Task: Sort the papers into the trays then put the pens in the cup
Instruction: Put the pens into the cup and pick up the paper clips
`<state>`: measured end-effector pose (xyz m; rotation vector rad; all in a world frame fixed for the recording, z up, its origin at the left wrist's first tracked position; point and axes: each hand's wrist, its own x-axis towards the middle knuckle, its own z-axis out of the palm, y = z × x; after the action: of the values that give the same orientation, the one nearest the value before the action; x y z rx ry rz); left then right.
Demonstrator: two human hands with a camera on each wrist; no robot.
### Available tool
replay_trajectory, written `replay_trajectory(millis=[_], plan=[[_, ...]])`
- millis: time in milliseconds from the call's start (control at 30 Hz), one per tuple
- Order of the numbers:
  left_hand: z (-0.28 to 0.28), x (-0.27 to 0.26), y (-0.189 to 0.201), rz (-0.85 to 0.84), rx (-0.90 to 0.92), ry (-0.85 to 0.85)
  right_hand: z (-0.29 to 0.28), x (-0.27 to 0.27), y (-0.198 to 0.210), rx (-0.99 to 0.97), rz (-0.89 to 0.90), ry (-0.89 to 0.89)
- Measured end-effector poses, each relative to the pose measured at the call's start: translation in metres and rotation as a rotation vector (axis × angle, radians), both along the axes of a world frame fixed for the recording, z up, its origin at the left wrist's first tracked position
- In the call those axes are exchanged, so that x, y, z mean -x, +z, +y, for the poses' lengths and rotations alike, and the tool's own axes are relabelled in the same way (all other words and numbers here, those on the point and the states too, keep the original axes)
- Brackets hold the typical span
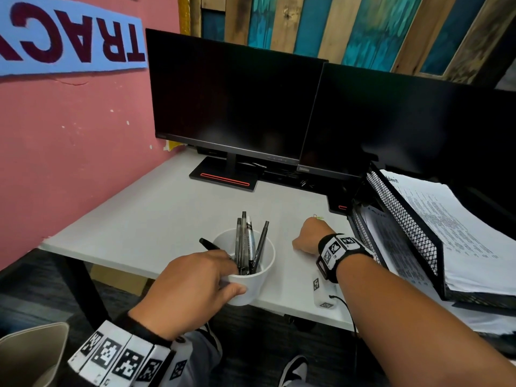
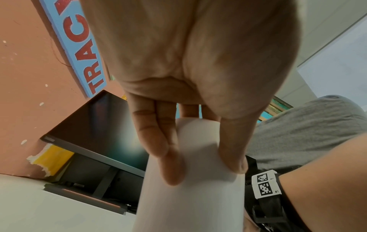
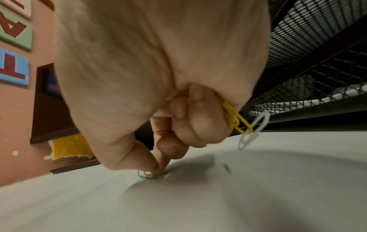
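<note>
My left hand (image 1: 192,289) grips the white cup (image 1: 252,283), thumb on the near wall, fingers over the rim. Cup sits at the desk (image 1: 156,208) front edge and holds the pens (image 1: 248,241), standing upright. My right hand (image 1: 310,236) is past the cup, thumb and index pinching a green paper clip (image 3: 148,175) flat on the desk; curled fingers hold a yellow clip (image 3: 236,117). Just right of that hand: black mesh trays (image 1: 405,219), papers (image 1: 458,219) in the upper and lower tiers.
</note>
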<state>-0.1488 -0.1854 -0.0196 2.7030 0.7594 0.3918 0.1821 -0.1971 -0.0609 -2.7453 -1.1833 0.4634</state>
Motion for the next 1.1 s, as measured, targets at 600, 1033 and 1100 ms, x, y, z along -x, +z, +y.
replay_trajectory(millis=[600, 1033, 1100], plan=[[-0.010, -0.031, -0.001, 0.018, -0.013, -0.067, -0.021, 0.110, 0.114, -0.680, 1.031, 0.167], [0.007, -0.024, -0.006, -0.021, -0.005, -0.035, -0.018, 0.055, 0.119, -1.010, 0.920, 0.128], [0.011, -0.023, -0.006, -0.030, -0.007, -0.024, -0.011, 0.024, 0.117, -1.044, 0.802, -0.015]])
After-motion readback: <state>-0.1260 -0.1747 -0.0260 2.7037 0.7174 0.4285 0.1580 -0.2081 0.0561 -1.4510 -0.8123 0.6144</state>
